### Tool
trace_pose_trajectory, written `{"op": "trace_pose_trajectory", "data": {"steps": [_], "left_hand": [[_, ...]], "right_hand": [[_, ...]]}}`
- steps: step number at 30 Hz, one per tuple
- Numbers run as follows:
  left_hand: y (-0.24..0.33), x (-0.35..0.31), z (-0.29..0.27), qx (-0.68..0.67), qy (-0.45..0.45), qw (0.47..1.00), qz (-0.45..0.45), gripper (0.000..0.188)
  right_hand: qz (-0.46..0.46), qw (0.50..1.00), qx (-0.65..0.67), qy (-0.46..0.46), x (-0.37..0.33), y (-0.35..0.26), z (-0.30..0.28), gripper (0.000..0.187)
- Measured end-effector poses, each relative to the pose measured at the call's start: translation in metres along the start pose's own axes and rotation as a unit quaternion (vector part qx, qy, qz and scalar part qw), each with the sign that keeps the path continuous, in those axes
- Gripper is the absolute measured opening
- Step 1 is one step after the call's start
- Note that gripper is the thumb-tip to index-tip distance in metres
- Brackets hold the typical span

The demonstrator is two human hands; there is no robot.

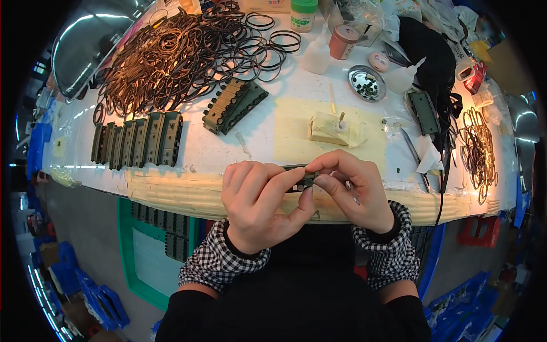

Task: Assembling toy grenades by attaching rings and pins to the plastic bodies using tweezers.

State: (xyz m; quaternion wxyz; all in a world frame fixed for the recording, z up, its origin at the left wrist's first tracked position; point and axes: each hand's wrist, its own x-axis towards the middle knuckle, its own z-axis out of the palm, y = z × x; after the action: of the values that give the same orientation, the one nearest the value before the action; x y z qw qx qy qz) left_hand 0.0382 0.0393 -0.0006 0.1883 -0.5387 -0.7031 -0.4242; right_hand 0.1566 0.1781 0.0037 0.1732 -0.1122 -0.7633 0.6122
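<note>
Both hands meet over the table's near edge around a small dark green model tank hull with wheels along its side. My left hand pinches it between thumb and fingers. From the other side, the thumb and forefinger of my right hand close on its right end. Fingers cover most of the hull. A thin silvery piece shows by my right hand's curled fingers; its kind is unclear. Just beyond stands a cream block wrapped in tape, with a short peg sticking up.
Upright green hulls line up at left, with more hulls behind them. Brown rubber loops heap at the back left. A round metal dish holds small dark parts. A pen-like tool lies at right. Below left is a green tray.
</note>
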Motion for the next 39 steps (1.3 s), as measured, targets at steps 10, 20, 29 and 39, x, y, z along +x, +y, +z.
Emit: {"op": "trace_pose_trajectory", "data": {"steps": [10,20,29,39], "left_hand": [[-0.008,0.011,0.005,0.048,0.007,0.999,0.007,0.026],[-0.01,0.025,0.018,0.061,0.026,0.998,0.016,0.021],[-0.01,0.023,0.02,0.048,0.024,0.998,0.037,0.026],[-0.011,0.021,0.02,0.056,0.032,0.997,0.045,0.029]], "right_hand": [[-0.14,0.964,-0.111,0.197,0.007,-0.015,-0.039,0.063],[-0.088,0.965,-0.197,0.151,0.019,-0.025,-0.055,0.05],[-0.183,0.885,-0.389,0.18,0.041,-0.006,-0.042,0.013],[-0.209,0.901,-0.316,0.213,0.031,-0.031,-0.037,0.013]]}}
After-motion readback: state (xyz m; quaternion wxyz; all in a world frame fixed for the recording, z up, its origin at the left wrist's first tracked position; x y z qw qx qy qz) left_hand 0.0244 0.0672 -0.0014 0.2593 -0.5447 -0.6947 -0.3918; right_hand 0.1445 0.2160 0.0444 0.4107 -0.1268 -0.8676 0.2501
